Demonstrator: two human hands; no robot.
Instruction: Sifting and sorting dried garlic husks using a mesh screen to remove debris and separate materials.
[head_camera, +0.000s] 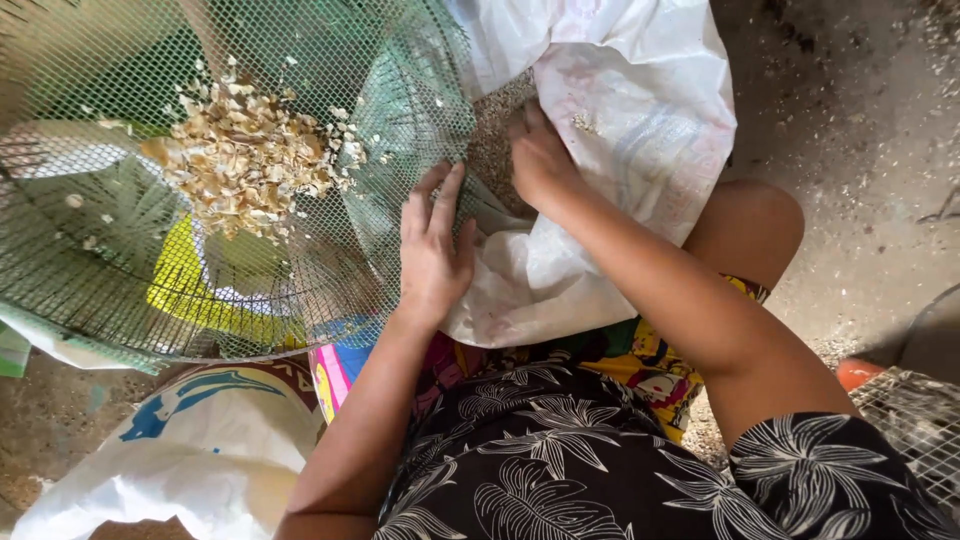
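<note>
At the sieve's right rim: the left hand (432, 250) lies flat, fingers together, on the green mesh sieve (120, 260).
Sieve load: pale husk flakes (245, 160) heaped at the far middle.
Right hand (540, 155): in the white sack (640, 110) mouth on the grain (492, 140); fingers curled, grip cannot be told.
Near left: another white sack (200, 460) on the floor.

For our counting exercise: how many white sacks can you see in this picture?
2. One open white sack lies at top centre, with the right hand reaching inside and the left hand at its edge beside the green mesh sieve. Another white sack lies bottom left. Others may be hidden.
</note>
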